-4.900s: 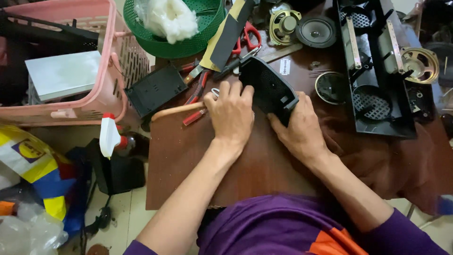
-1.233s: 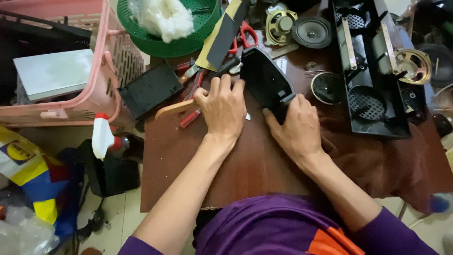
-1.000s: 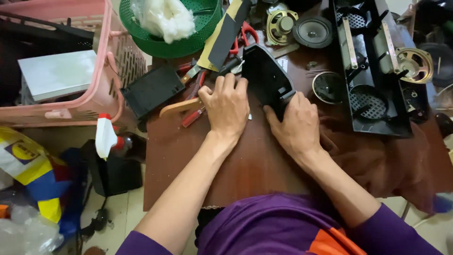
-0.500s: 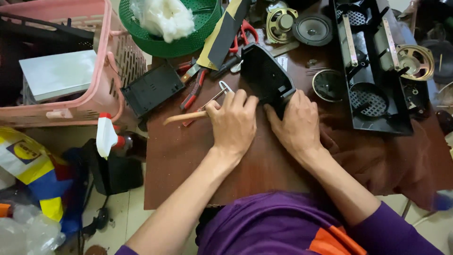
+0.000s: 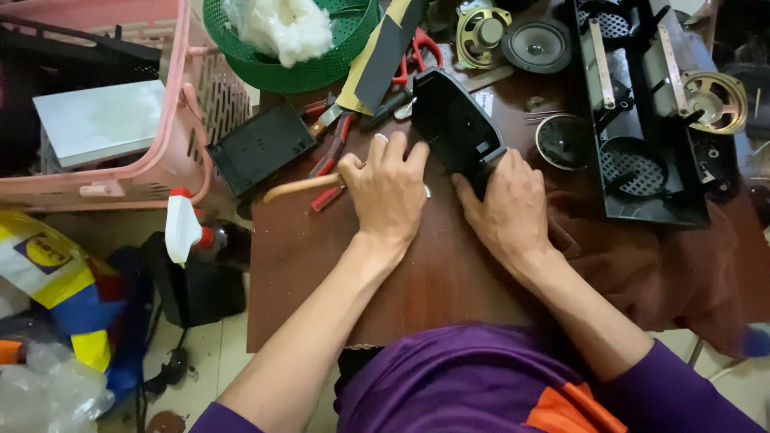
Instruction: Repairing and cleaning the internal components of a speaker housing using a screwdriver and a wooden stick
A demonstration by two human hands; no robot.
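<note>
Since half a second ago little has shifted: the black plastic housing is kept propped at a tilt on the brown surface, and the wooden-handled tool has stayed under the left hand.

The housing is steadied by the right hand, whose fingers are curled around its near lower corner, so that grip is closed on the housing. It appears to be held tilted so that its open side can be reached. The left hand is laid knuckles-up just left of the housing, fingertips touching its edge; the tool handle juts out leftward from beneath the palm (whether it is clasped or merely pinned down cannot be told).

Left of the housing lie red-handled pliers and a flat black panel. Beyond the housing, a green basket holds white stuffing. Right of the housing a long black speaker frame is laid out, with a loose speaker cone near its far end.
</note>
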